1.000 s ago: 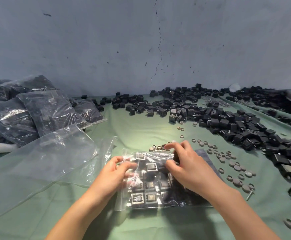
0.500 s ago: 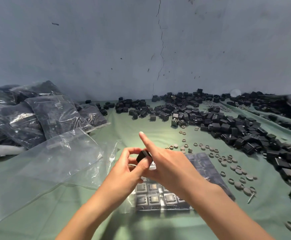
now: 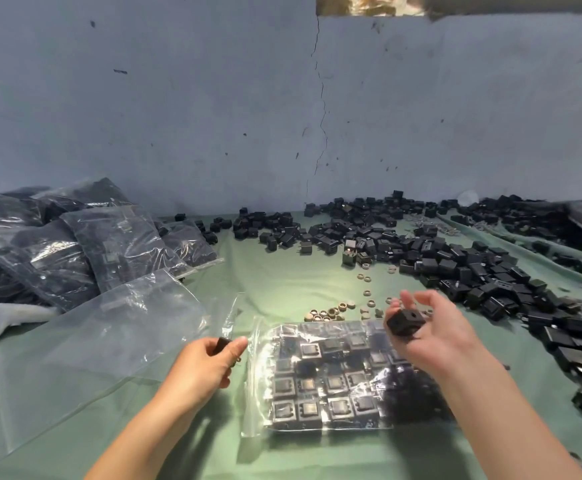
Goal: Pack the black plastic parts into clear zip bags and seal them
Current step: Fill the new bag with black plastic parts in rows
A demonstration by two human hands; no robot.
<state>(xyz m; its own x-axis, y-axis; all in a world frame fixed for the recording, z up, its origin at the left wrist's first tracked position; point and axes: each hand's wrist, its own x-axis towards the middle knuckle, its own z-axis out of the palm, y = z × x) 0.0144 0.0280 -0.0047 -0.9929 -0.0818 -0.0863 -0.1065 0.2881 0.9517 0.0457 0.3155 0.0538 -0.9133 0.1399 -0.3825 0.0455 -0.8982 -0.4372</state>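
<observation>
A clear zip bag (image 3: 331,375) filled with rows of black plastic parts lies flat on the green cloth in front of me. My left hand (image 3: 206,362) hovers just left of the bag and grips a small black part (image 3: 222,344) between thumb and fingers. My right hand (image 3: 431,334) is raised over the bag's upper right corner, palm turned up, and its curled fingers hold a black cube-shaped part (image 3: 405,322). A big pile of loose black parts (image 3: 455,258) spreads across the cloth behind and to the right.
Empty clear bags (image 3: 102,327) lie at the left. Filled, sealed bags (image 3: 85,244) are stacked at the far left. Small grey rings (image 3: 331,311) are scattered beyond the bag. A white object (image 3: 9,317) lies at the left edge. A blue-grey wall closes the back.
My hands were together over the bag, passing a black part. They have moved apart: the left to the bag's left side, the right up and rightward, each with a part.
</observation>
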